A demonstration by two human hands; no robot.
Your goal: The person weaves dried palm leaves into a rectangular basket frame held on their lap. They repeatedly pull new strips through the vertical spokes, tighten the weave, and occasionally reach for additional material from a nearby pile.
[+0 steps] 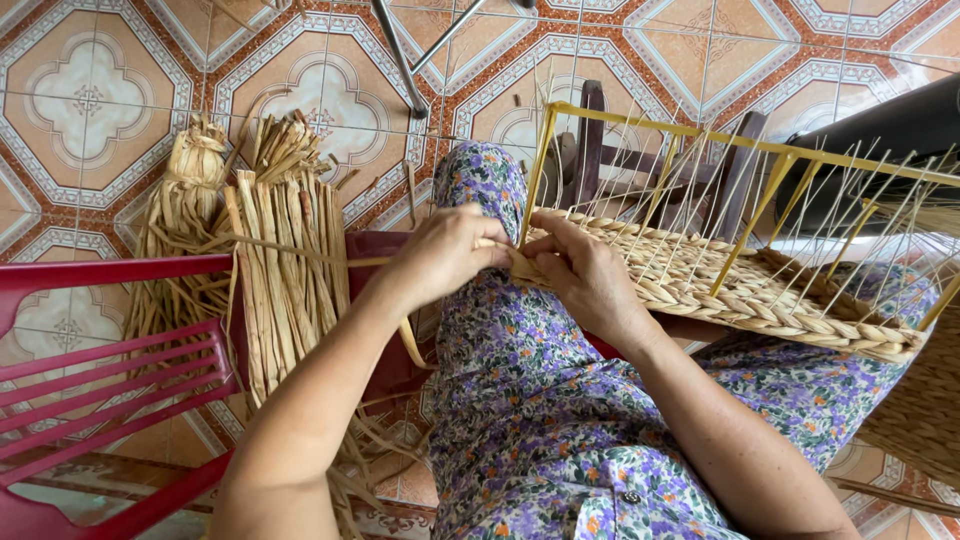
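A half-woven straw basket (760,295) on a yellow metal frame (770,150) rests on my lap, over floral purple trousers. My left hand (445,250) pinches a straw strand (330,258) at the basket's near corner. My right hand (585,275) presses on the braided weave at the same corner, fingers closed over the strand's end. Thin pale stakes rise from the weave to the frame's top rail.
A bundle of dried straw strips (285,270) leans over a red plastic chair (110,350) at my left, with a tied bundle (185,200) behind it. Patterned floor tiles surround us. A wooden stool (590,140) and metal legs (405,50) stand ahead. Another woven piece (920,400) lies at right.
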